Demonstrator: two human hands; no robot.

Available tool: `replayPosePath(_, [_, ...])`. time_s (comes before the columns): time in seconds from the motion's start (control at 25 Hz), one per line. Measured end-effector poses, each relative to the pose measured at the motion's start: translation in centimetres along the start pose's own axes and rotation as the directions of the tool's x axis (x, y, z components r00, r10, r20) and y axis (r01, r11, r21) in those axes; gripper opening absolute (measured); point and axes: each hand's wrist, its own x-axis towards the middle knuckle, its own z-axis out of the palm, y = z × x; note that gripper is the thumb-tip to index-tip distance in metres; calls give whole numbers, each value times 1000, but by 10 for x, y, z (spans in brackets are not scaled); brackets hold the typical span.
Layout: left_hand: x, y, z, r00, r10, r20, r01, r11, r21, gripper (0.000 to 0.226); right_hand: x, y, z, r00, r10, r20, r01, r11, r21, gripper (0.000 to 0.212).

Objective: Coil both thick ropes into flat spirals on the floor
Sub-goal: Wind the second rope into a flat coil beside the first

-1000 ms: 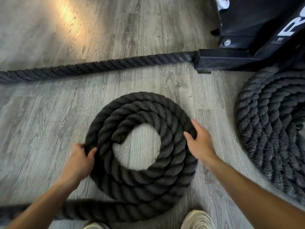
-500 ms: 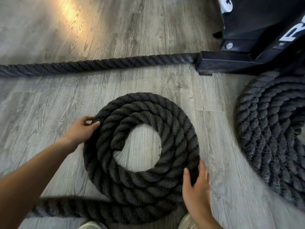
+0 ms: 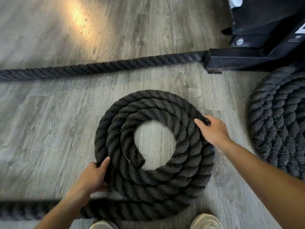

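A thick black rope lies in a flat spiral (image 3: pixel 186 162) of about three turns in the middle of the grey wood floor, its cut end curled at the inner left. The loose tail (image 3: pixel 24 210) runs off to the lower left. My left hand (image 3: pixel 94 177) grips the outer turn at the spiral's lower left. My right hand (image 3: pixel 212 129) holds the outer turn at the upper right. A second, larger rope coil (image 3: pixel 279 123) lies at the right edge, partly out of view.
A straight stretch of rope (image 3: pixel 99 67) crosses the floor beyond the spiral and ends at a black metal rack base (image 3: pixel 247 58) at the top right. My two shoes (image 3: pixel 206 221) show at the bottom edge.
My left hand has dropped from the spiral's upper left to its lower left. My right hand has risen from the lower right to the upper right. The spiral's inner end has turned counterclockwise.
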Motion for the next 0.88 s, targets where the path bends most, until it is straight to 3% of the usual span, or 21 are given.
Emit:
replayPosePath(0.16, [13, 29, -10, 989, 99, -106, -105, 993, -52, 54, -29, 17, 17, 995, 15, -95, -18, 999, -31, 55])
replayPosePath(0.28, [48, 83, -26, 952, 275, -137, -271, 961, 46, 52, -104, 54, 38, 983, 94, -158, -87, 995, 47, 63])
replayPosePath(0.44, [76, 134, -24, 902, 432, -15, -419, 881, 220, 48, -170, 72, 60, 982, 150, -114, -131, 979, 158, 73])
replayPosePath(0.6, [81, 127, -18, 870, 479, -119, -386, 811, 440, 49, -139, 60, 45, 995, 67, -71, -62, 996, 64, 70])
replayPosePath(0.68, [69, 103, -21, 890, 410, -198, -312, 867, 389, 50, -100, 49, 32, 998, 48, -40, -47, 999, 24, 65])
replayPosePath(0.76, [48, 64, -19, 920, 318, -230, -270, 938, 218, 47, -50, 31, 17, 999, 47, -13, -47, 999, 20, 60])
replayPosePath(0.88, [6, 3, -2, 977, 139, -164, -152, 985, -75, 43, 8, 1, 3, 1000, -18, -18, 19, 1000, 19, 52])
